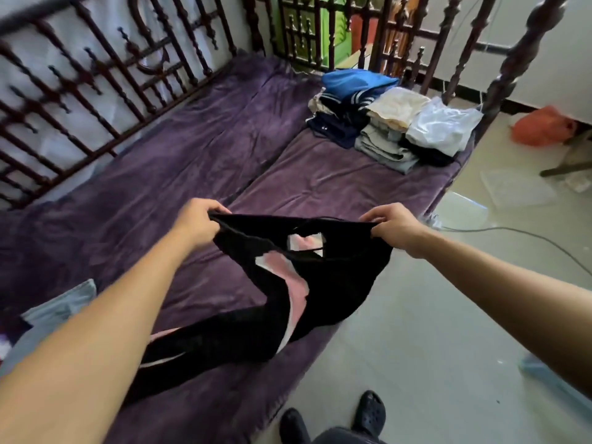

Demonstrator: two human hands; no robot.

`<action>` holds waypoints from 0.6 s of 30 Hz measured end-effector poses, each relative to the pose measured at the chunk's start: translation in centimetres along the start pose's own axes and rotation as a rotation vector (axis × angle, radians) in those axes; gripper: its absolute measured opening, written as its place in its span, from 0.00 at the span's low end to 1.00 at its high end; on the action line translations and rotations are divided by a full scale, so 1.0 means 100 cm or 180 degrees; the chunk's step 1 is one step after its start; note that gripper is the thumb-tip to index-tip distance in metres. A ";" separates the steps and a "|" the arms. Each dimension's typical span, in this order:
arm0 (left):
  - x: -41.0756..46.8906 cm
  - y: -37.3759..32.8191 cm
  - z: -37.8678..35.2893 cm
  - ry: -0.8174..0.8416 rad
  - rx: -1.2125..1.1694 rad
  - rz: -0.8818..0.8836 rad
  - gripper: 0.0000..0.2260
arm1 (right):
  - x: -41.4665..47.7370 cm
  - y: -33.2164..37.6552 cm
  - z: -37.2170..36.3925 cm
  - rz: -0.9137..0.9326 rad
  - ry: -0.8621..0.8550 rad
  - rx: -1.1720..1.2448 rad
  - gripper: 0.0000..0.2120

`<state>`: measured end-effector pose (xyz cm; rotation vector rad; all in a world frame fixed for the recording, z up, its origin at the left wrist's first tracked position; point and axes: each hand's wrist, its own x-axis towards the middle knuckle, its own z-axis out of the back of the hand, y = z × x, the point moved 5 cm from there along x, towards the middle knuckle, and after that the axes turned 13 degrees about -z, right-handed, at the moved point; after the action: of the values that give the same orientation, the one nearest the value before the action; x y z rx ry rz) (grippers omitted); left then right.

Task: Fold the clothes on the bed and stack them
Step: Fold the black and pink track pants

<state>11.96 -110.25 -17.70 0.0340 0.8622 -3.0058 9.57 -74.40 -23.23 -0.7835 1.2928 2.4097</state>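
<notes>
A black garment with pink and white panels (323, 283) hangs stretched between my two hands above the near edge of the bed (192, 149), which has a purple cover. My left hand (198, 219) pinches its top edge on the left. My right hand (390, 224) pinches the same edge on the right. The garment's lower part trails down onto the purple cover toward me. At the bed's far right corner lie piles of folded clothes (394, 123): blue, dark striped, cream, grey and white pieces.
A dark wooden lattice rail (80, 91) runs along the bed's left and far sides, with carved posts on the right. A pale blue garment (61, 309) lies at the bed's near left. An orange bag (541, 126) and a cable (512, 233) are on the tiled floor.
</notes>
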 end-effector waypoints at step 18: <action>0.131 -0.033 0.067 -0.0248 0.0925 -0.0133 0.15 | 0.077 0.072 0.033 0.0134 0.0058 0.0318 0.07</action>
<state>-1.33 -111.11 -10.59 -0.0985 0.4201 -3.1195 -1.31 -75.66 -21.47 -0.7595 1.4383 2.3544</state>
